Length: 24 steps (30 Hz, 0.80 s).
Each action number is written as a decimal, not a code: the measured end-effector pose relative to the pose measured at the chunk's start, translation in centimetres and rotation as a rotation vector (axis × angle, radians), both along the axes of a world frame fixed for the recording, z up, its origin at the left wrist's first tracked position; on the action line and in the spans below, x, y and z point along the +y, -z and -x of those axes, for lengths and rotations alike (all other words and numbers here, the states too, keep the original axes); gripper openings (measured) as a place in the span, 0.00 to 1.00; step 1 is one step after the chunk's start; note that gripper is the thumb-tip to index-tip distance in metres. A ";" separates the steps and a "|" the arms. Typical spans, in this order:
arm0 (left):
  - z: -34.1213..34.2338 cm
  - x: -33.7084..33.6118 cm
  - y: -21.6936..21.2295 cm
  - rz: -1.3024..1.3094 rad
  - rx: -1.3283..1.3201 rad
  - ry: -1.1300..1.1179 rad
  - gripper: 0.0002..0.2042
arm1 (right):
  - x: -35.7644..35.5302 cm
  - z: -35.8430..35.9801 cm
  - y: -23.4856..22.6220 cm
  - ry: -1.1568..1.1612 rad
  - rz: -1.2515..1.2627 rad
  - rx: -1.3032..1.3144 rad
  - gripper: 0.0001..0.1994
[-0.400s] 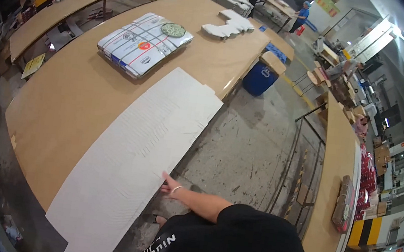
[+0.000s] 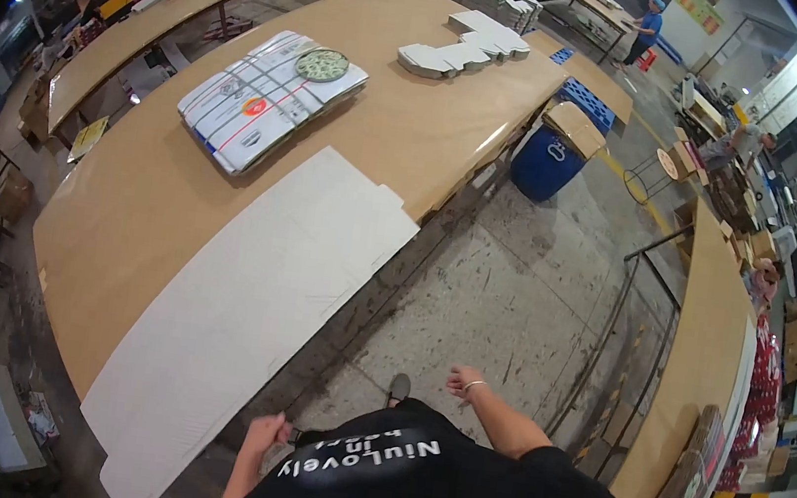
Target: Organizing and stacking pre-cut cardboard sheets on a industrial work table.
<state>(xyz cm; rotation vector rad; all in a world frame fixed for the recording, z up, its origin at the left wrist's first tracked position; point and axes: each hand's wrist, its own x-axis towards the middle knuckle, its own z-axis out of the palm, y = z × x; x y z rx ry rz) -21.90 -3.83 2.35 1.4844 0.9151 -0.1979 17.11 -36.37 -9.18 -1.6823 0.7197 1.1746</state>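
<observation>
A large white sheet of board [image 2: 250, 286] lies flat along the near right side of the brown-topped table [image 2: 101, 282]. My left hand [image 2: 269, 429] is closed beside the sheet's near edge, apart from it, with nothing visible in it. Over the concrete floor, well to the right of the sheet, my right hand [image 2: 464, 382] hangs with curled fingers and no object showing in it. A strapped bundle of white printed packaging [image 2: 268, 99], topped by a round green patterned piece [image 2: 321, 65], rests beyond the sheet.
Stacked white cut-out pieces [image 2: 463, 48] sit at the table's far end. A blue drum [image 2: 546, 163] with a cardboard box [image 2: 576, 126] on top stands beside the table. Another long table [image 2: 679, 353] runs along my right. A person in blue [image 2: 646, 29] stands far off.
My right hand has left the sheet's edge and moved right, over the floor. My left hand has come into view. The sheet's rippled surface now looks smoother, and the view has shifted.
</observation>
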 end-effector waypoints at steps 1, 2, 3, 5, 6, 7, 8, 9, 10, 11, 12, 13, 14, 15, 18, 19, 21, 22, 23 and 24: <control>-3.6 0.2 1.0 0.068 -0.008 -0.093 0.20 | -0.7 -2.7 -1.0 -0.023 -0.021 0.007 0.15; -8.1 0.3 1.6 0.055 -0.059 -0.098 0.19 | -1.7 -5.8 -1.9 0.060 -0.049 -0.032 0.15; -12.8 -0.2 1.5 0.045 -0.111 -0.099 0.19 | -2.5 -8.4 -2.6 0.147 -0.072 -0.071 0.16; -22.5 -1.6 -2.0 -0.095 -0.129 0.029 0.16 | -3.9 -13.0 -3.9 0.194 -0.123 -0.109 0.15; -26.1 -2.7 -2.8 -0.106 -0.137 0.030 0.16 | -4.3 -15.1 -4.4 0.242 -0.169 -0.144 0.15; -29.8 -3.4 -3.3 -0.124 -0.179 0.089 0.14 | -4.5 -17.1 -4.4 0.244 -0.181 -0.154 0.15; -33.1 -3.8 -3.6 -0.142 -0.223 0.148 0.13 | -4.3 -18.8 -4.4 0.195 -0.203 -0.217 0.14; -35.8 -4.2 -3.4 -0.118 -0.255 0.216 0.12 | -3.6 -21.0 -4.6 0.149 -0.223 -0.283 0.13; -38.4 -4.5 -2.7 0.000 -0.280 0.230 0.11 | -3.0 -23.2 -4.9 0.156 -0.228 -0.297 0.13; -41.0 -4.6 -1.9 -0.042 -0.269 0.289 0.11 | -2.1 -25.4 -5.3 0.102 -0.254 -0.327 0.12; -43.9 -4.5 -1.2 -0.080 -0.259 0.351 0.11 | -1.4 -27.7 -5.7 0.050 -0.272 -0.357 0.11; -47.2 -4.5 -1.0 -0.076 -0.277 0.362 0.11 | -0.8 -30.1 -6.4 0.060 -0.265 -0.375 0.11; -50.3 -4.4 -0.8 -0.151 -0.266 0.388 0.11 | -0.1 -32.6 -7.1 0.006 -0.324 -0.416 0.10; -53.5 -3.9 -0.7 -0.228 -0.256 0.416 0.11 | 0.5 -35.5 -7.5 -0.046 -0.384 -0.456 0.10; -64.5 -2.6 2.1 -0.257 -0.422 0.326 0.10 | 0.7 -44.3 -9.3 -0.173 -0.388 -0.593 0.09; -68.2 -2.3 2.4 -0.295 -0.492 0.286 0.10 | 0.4 -47.1 -9.9 -0.180 -0.302 -0.639 0.09; -75.1 -1.3 2.5 -0.296 -0.380 0.160 0.09 | -0.2 -52.0 -10.0 -0.242 -0.200 -0.708 0.09; -77.7 -1.1 3.7 -0.280 -0.376 0.160 0.09 | -0.5 -54.7 -10.2 -0.316 -0.127 -0.779 0.09; -80.1 0.1 5.7 -0.261 -0.321 0.054 0.09 | 0.3 -56.7 -12.0 -0.357 -0.058 -0.773 0.08; -82.4 1.0 7.4 -0.241 -0.266 -0.038 0.09 | 1.0 -59.3 -12.3 -0.352 -0.054 -0.760 0.08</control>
